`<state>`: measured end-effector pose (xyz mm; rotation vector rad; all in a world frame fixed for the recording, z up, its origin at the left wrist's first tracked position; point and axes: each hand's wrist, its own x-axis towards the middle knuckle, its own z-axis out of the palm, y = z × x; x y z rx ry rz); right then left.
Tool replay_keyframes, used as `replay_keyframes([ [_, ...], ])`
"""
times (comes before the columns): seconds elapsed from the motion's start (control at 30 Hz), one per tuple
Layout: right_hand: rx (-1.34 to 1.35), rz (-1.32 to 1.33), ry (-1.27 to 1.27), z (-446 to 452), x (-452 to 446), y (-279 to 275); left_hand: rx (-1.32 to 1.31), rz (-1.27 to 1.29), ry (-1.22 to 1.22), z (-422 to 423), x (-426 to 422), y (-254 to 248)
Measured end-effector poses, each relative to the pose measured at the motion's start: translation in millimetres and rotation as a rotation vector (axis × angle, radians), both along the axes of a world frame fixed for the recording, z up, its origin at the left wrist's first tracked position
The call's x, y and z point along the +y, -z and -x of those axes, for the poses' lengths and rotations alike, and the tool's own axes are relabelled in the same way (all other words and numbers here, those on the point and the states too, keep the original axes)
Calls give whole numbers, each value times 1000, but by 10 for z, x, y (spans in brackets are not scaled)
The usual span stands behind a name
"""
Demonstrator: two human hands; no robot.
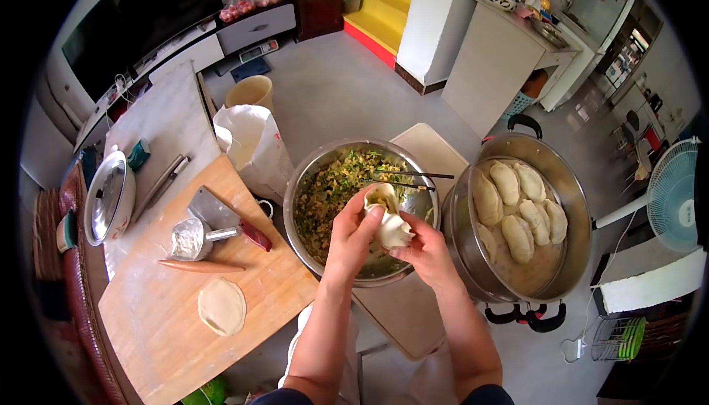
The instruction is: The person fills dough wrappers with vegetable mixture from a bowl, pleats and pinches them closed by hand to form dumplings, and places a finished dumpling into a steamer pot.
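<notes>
Above the front part of a steel bowl (pixel 295 246) of chopped green and yellow filling (pixel 332 191), both my hands hold one partly folded dumpling (pixel 393 229). My left hand (pixel 354 229) grips its left side, the thumb on the dough near the open upper end. My right hand (pixel 425 248) pinches its lower right edge. A pair of dark chopsticks (pixel 425 176) rests in the bowl, the ends sticking out over the right rim. On the wooden board (pixel 273 294) to the left lies a flat round wrapper (pixel 222 307).
A steamer pot (pixel 580 257) with several dumplings (pixel 518 237) stands at the right. On the board are a cleaver (pixel 214 208), a rolling pin (pixel 199 265) and a flour scoop (pixel 190 239). A white sack (pixel 258 154) stands behind the board; a fan (pixel 676 194) is far right.
</notes>
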<state>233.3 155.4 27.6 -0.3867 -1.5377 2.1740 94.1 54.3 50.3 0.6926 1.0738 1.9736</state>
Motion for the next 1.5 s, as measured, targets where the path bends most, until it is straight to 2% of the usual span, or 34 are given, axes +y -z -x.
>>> replay_keyframes([
  [0.07, 7, 63, -13, -28, 27, 25, 11, 56, -5, -19, 13, -67],
  [0.1, 19, 113, -14, -27, 33, 47, -66, -3, 32, -11, 16, -37],
  [0.2, 76, 145, -33, -47, 68, -22, -63, -279, 118, 45, 38, 17],
  [0.23, 101, 138, -39, -64, 76, -79, -42, -96, 256, 100, -14, 13],
  [0.37, 33, -34, -55, -78, 77, -211, -118, -36, 401, 102, -58, 13],
  [0.53, -112, -176, -28, -66, 35, -308, -175, -28, 394, 91, -80, 3],
  [0.63, -213, -444, 63, -53, 32, -355, -246, -30, 361, 54, -55, -6],
  [0.73, -192, -1072, 273, -30, 50, -416, -265, -19, 323, 75, -52, 146],
  [0.83, -81, -926, 313, -43, 82, -467, -216, -23, 278, 70, -42, 145],
  [1.07, -55, -919, 434, 60, 36, -321, -129, 16, 224, -67, 30, 117],
  [1.2, -49, -902, 533, 79, -1, -330, -151, -2, 265, -80, 20, 106],
  [1.4, -3, -948, 549, 85, 23, -272, -172, -81, 300, -87, 28, 95],
  [1.5, 1, -938, 570, 80, 0, -279, -272, -114, 319, -99, 34, 63],
])
